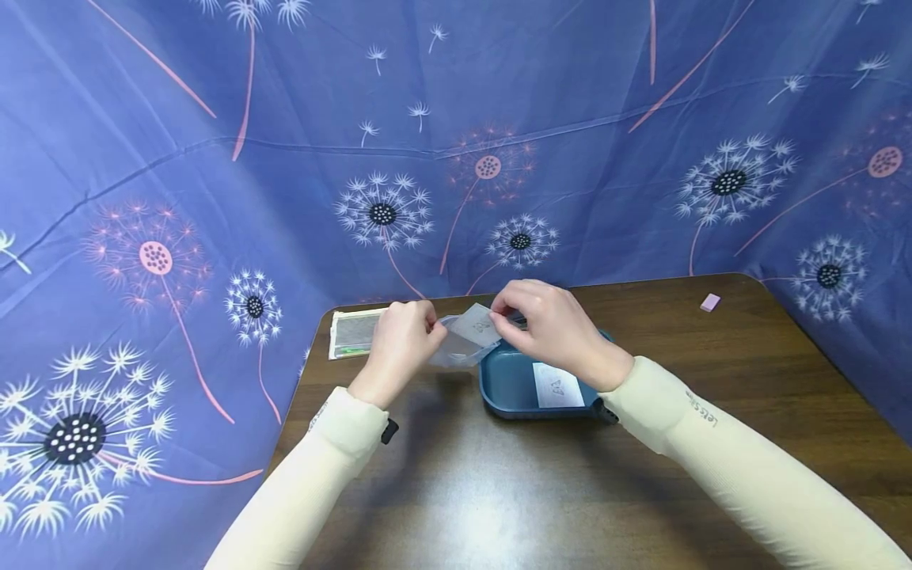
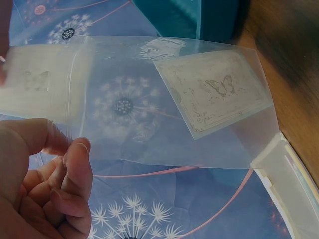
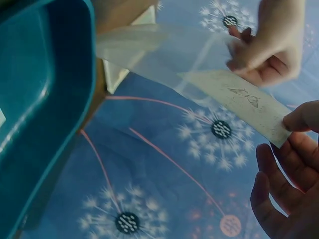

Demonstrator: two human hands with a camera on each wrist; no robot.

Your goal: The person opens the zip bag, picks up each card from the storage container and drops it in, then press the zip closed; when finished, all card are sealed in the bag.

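My left hand point(image 1: 402, 344) pinches the edge of a clear plastic bag point(image 2: 119, 144) near its mouth. Inside the bag lies a pale card point(image 2: 219, 92) printed with a butterfly, tilted toward the far end. Between thumb and fingers, my right hand point(image 1: 552, 317) pinches the end of another butterfly card point(image 3: 239, 97). That card's other end overlaps the bag's mouth in both wrist views. Below the right hand sits a blue tray point(image 1: 509, 380), and a third butterfly card point(image 1: 558, 386) lies in it. Part of the tray is hidden behind the right hand and wrist.
A flat, pale-bordered item point(image 1: 342, 336) with a grey middle and a green strip lies at the table's back left. A small pink block point(image 1: 710, 302) rests at the back right. Behind the brown wooden table point(image 1: 677, 475) hangs a blue dandelion-print cloth point(image 1: 570, 71).
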